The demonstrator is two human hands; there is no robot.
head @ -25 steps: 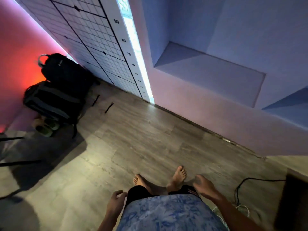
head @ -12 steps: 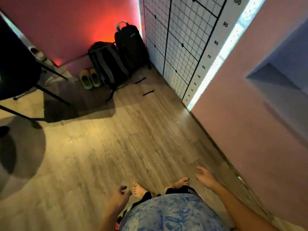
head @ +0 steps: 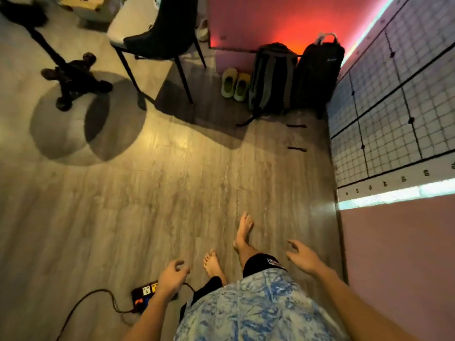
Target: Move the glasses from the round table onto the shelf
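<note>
Wood-plank floor (head: pixel 147 205) fills the room, gridded wall chart (head: pixel 394 114) to the right. Black chair (head: pixel 160 28) up top, two backpacks (head: pixel 295 77) against the red-lit wall, green slippers (head: pixel 235 86) just beside them. Left hand (head: pixel 172 276) and right hand (head: pixel 304 257) swing loose, each grip released and empty. No glasses, table or shelf in sight.

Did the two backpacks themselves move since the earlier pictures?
No. The backpacks lean at the same corner, between the red wall and grid wall; only the camera turned.
</note>
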